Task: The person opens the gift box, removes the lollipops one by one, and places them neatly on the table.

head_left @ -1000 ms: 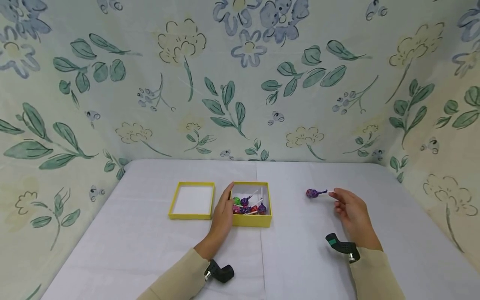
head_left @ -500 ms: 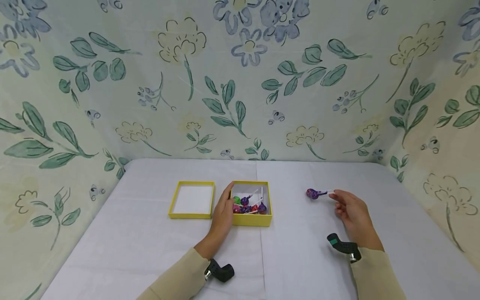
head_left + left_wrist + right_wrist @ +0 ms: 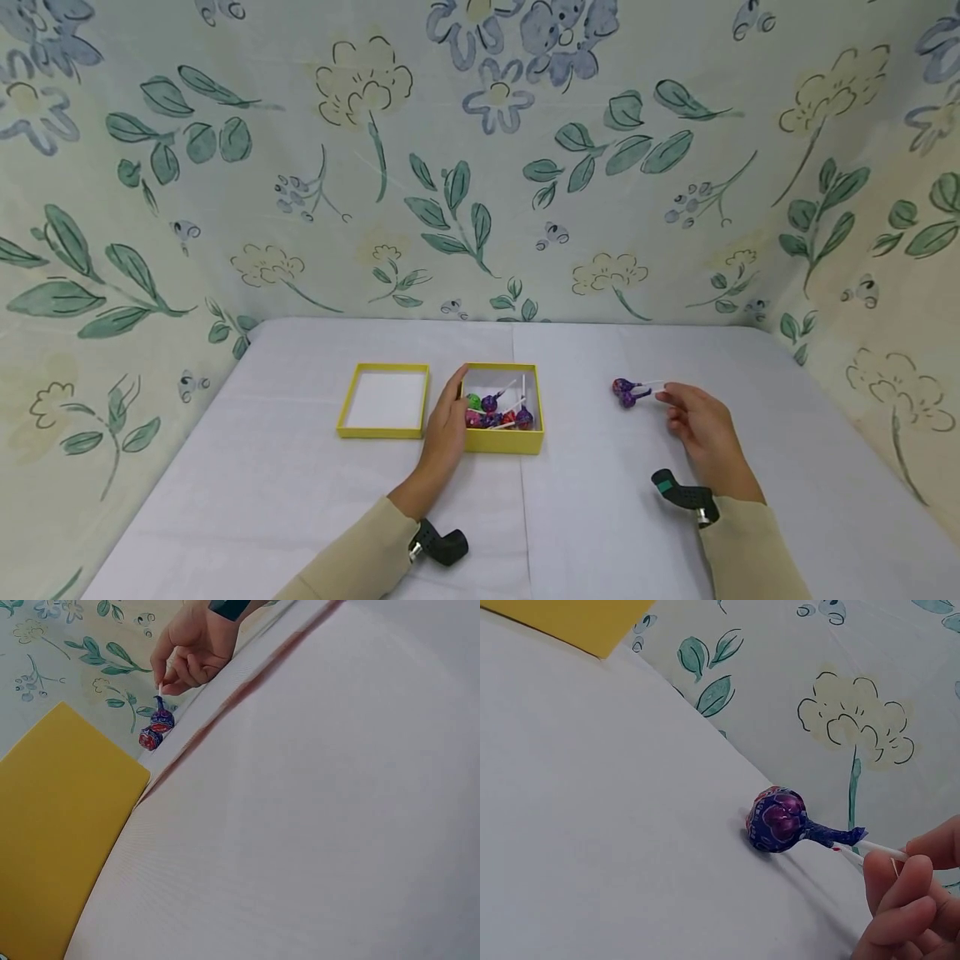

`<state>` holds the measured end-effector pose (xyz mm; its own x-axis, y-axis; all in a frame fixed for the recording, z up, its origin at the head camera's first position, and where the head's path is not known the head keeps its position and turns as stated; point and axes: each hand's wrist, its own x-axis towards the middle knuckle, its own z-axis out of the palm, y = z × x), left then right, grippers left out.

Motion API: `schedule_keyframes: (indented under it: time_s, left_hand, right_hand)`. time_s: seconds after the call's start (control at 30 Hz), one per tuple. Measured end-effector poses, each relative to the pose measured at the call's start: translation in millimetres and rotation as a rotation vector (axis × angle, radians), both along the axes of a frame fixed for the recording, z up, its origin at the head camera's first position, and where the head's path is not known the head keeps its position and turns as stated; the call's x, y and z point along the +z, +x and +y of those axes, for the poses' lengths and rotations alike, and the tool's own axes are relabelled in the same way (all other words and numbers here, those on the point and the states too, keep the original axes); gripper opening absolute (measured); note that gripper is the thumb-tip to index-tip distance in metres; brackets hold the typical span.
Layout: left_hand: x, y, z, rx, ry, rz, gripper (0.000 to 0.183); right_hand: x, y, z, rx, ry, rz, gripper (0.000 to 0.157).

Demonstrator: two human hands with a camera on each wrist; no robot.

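Note:
My left hand (image 3: 447, 425) lies along the left side of a yellow box (image 3: 504, 442), its visible fingers extended against the wall. Several wrapped lollipops (image 3: 491, 417), purple, red, pink and green, lie inside the box. On the right, my right hand (image 3: 701, 425) pinches a white stick between thumb and finger. Two purple-wrapped lollipops (image 3: 780, 817) are at that hand, their heads close together and overlapping in the right wrist view. Two sticks run toward the fingers; whether both are held is unclear. The left wrist view shows the right hand (image 3: 195, 649) but not the left.
A yellow-rimmed box lid (image 3: 383, 433), white inside, lies to the left of the box. A white cloth (image 3: 585, 500) covers the table, with a crease down its middle. Floral fabric (image 3: 480, 208) hangs behind and at the sides.
The pinched lollipop has shifted slightly toward me, so a second head now shows separately beside it. My right hand has barely moved. The left hand and box stay put.

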<state>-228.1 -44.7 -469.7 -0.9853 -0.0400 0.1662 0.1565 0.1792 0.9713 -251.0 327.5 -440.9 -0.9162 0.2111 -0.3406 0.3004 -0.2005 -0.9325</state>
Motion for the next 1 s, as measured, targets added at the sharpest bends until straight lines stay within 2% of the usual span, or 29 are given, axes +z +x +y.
schedule_keyframes:
  time_s: [0.4, 0.7, 1.0]
  left_hand:
    - [1.6, 0.8, 0.0, -0.003, -0.002, 0.006, 0.050]
    - [3.0, 2.4, 0.2, -0.001, 0.002, 0.003, 0.050]
    - [2.7, 2.1, 0.3, -0.007, 0.001, 0.007, 0.050]
  right_hand:
    - [-0.7, -0.2, -0.4, -0.032, 0.009, -0.021, 0.044]
    - [-4.8, -4.3, -4.1, -0.099, 0.055, -0.035, 0.042]
    - [-6.4, -5.7, -4.2, -0.115, 0.085, -0.054, 0.040]
